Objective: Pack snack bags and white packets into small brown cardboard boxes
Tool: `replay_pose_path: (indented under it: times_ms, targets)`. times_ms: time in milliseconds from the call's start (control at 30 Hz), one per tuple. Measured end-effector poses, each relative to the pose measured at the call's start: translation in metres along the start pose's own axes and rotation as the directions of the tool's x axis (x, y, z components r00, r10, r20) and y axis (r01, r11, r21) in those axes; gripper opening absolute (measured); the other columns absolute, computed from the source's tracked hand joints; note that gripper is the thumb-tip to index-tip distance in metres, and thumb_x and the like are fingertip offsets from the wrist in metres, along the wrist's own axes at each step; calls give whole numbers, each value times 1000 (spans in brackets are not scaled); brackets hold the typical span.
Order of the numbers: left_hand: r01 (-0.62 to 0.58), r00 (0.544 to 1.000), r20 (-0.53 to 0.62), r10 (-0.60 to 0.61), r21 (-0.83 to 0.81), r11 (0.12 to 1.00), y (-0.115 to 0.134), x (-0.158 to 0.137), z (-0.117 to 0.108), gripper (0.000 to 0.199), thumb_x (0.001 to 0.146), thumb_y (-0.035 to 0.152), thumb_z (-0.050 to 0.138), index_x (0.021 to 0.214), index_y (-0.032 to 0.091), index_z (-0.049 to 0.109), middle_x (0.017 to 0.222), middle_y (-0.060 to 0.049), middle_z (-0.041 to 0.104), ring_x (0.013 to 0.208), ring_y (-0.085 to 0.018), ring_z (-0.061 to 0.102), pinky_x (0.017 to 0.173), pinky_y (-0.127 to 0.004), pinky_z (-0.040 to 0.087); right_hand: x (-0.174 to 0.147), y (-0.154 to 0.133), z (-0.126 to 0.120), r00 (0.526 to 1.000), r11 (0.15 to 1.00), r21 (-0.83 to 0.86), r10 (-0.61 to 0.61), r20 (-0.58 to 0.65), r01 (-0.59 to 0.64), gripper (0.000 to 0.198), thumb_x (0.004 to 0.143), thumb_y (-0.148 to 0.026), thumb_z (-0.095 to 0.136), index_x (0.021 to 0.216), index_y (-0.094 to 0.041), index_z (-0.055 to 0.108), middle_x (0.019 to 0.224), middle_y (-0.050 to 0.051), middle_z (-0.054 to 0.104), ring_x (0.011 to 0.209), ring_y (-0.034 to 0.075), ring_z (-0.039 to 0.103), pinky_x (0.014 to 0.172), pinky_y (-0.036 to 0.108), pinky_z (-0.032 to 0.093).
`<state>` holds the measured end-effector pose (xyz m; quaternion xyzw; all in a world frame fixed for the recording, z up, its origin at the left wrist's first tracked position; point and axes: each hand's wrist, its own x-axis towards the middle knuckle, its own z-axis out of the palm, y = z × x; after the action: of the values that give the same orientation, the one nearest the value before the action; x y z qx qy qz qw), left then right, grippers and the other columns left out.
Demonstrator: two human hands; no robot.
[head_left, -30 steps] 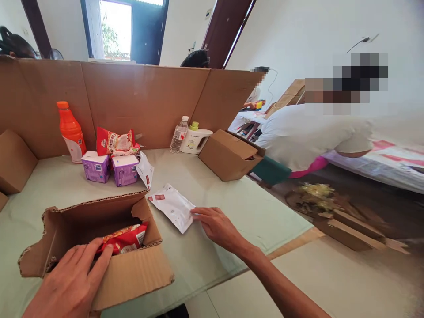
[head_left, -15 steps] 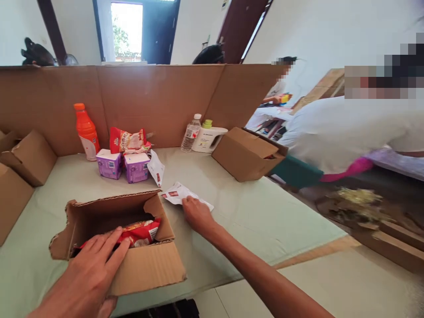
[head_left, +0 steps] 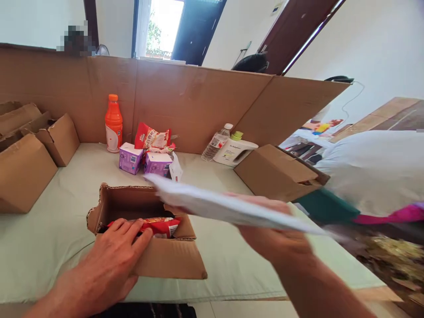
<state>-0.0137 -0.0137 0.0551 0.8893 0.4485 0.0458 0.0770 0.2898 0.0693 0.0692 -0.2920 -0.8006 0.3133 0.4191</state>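
Note:
My right hand (head_left: 278,229) grips a flat white packet (head_left: 212,205) held up edge-on above the table, blurred by motion. The packet's left end reaches over the far right corner of an open cardboard box (head_left: 170,260). My left hand (head_left: 115,251) holds the near wall of that box, its fingers over the rim and its thumb outside. Inside the box, beside those fingertips, lies a red snack bag (head_left: 162,226), partly hidden by the hand. Behind the box are two purple cartons (head_left: 130,160), a red and white snack bag (head_left: 152,138) and a second white packet (head_left: 176,168).
An orange bottle (head_left: 113,126), a clear water bottle (head_left: 217,142) and a white jug (head_left: 233,150) stand near the cardboard partition (head_left: 185,101). Cardboard boxes (head_left: 28,172) sit at the left, another box (head_left: 278,172) at the right. A person in a pale shirt (head_left: 377,172) is beyond.
My right hand has lifted the white packet off the table and brought it towards me. My left hand stays on the box. The view has shifted left.

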Motion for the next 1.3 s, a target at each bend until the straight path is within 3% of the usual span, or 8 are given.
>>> replay_pose_path:
  times_ms: [167,400,500,633,767,1000,1167,1300]
  targets:
    - [5,1000,-16,-4,9,1000,2,-2,1,80,65,8,62,143,11,45,143,-19,56,127,-38,54,107,-59,48,64,-19,64,879,971,-240,99,467,19,43,90,-7,44,110,-23,79,107,4,80,93,17,72,84,27,55]
    - [24,975,-222,-20,15,1000,3,-10,4,77,58,8,62,134,14,53,163,-23,25,151,-45,22,118,-65,33,83,10,100,728,928,-372,277,627,-32,48,81,1,48,113,-19,78,102,6,81,85,18,72,74,25,49]
    - [42,991,-128,-40,15,999,-2,-7,2,70,57,11,62,127,13,57,160,-26,31,148,-47,29,116,-68,30,84,6,99,676,922,-388,277,682,13,45,87,-3,48,121,-18,75,112,9,79,94,21,74,82,28,51]
    - [95,995,29,-94,-48,994,-8,-1,-4,66,57,12,58,122,17,59,132,-16,62,120,-37,57,108,-61,41,69,-12,69,832,960,-279,159,532,-5,35,93,-19,53,123,-19,73,121,8,76,107,21,72,93,31,52]
    - [86,996,32,-84,-77,993,-11,3,-3,75,55,12,58,129,20,58,139,-13,60,123,-36,55,110,-61,38,64,3,22,986,956,-248,165,23,-155,32,98,-34,49,108,-19,76,93,5,81,84,18,74,79,29,56]
    - [65,995,-72,-65,-3,998,-19,1,15,86,51,11,57,136,25,53,148,-15,56,128,-39,56,107,-65,41,106,115,30,850,609,-614,480,-217,-501,37,91,-28,64,125,-13,65,132,16,68,120,27,64,100,37,49]
    - [27,998,-53,-23,67,997,-23,-3,17,88,51,13,57,138,23,49,147,-18,57,130,-41,56,107,-67,40,120,161,66,793,546,-590,522,-315,-594,54,87,-29,74,131,-4,56,134,31,57,123,39,60,95,47,51]
    - [13,997,-75,-7,85,996,-26,-5,19,93,51,13,58,142,26,44,149,-15,56,133,-39,54,110,-64,39,107,173,48,860,678,-531,419,-289,-509,29,99,-33,61,121,-14,63,118,13,67,102,24,68,88,43,57]
